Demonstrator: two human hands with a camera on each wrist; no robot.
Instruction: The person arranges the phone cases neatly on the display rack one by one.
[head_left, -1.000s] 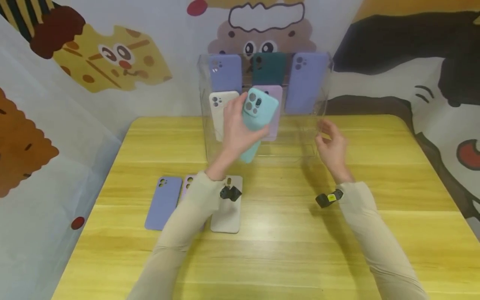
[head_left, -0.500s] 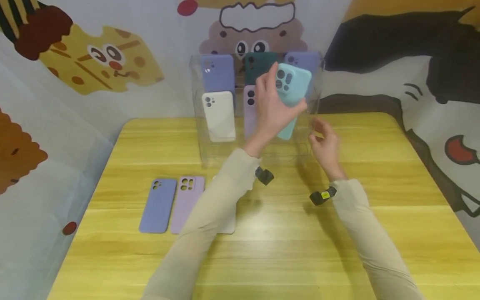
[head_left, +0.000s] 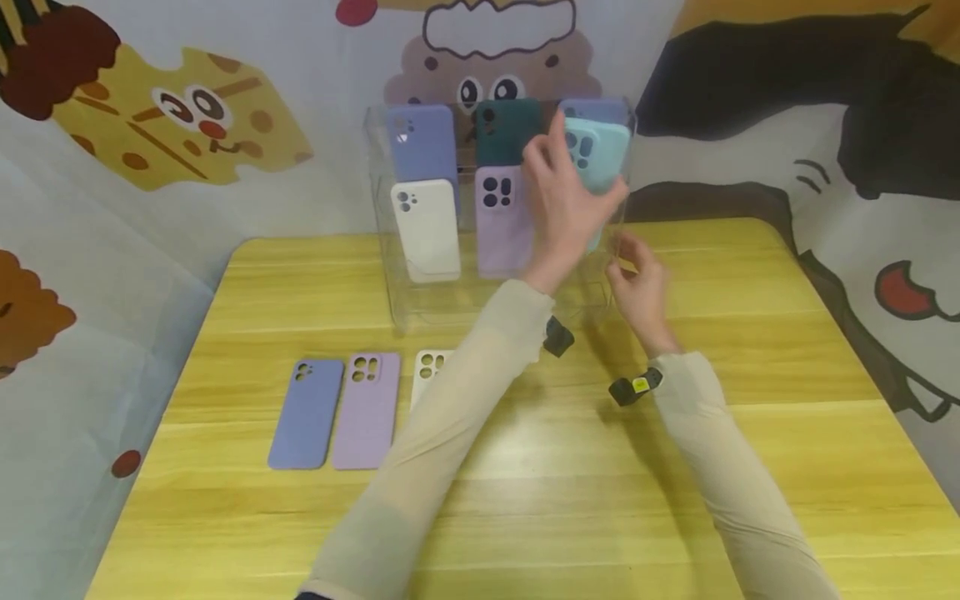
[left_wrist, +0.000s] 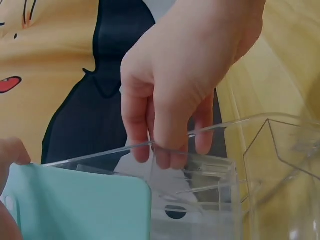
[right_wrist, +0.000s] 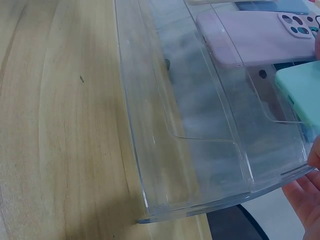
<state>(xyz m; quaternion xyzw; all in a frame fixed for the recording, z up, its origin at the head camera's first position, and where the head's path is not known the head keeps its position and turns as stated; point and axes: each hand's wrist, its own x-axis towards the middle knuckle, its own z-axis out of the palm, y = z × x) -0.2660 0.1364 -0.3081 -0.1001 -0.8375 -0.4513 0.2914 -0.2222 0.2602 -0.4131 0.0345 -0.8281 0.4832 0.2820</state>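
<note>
One mint case: held up in the left hand, at the right part of the clear stand, in front of a blue case. Low end partly hidden by the hand; cannot tell if resting on a ledge.
Left grip: spread as wide as the mint case, thumb on one long side, fingers on the other, mint case pinched between.
Right grip: right hand below and to the right of the left grip, curled in close, thumb and fingers pinching the side edge of the clear stand.
Mint case feel: likely very light, a bit bendy, smooth like rubber, hard to break. May bend or twist if squeezed too much.
Best hold: both long sides, up high, with a soft squeeze.
Clear stand feel: hard and see-through, likely light and easy to bump; good to steady by the side edge.
Left of the left grip: lilac case just beside, then white case farther off.
Up and left of the left grip: dark green case, near.
Down and left, on the table: flat blue case, flat lilac case, flat white case partly under the sleeve.
</note>
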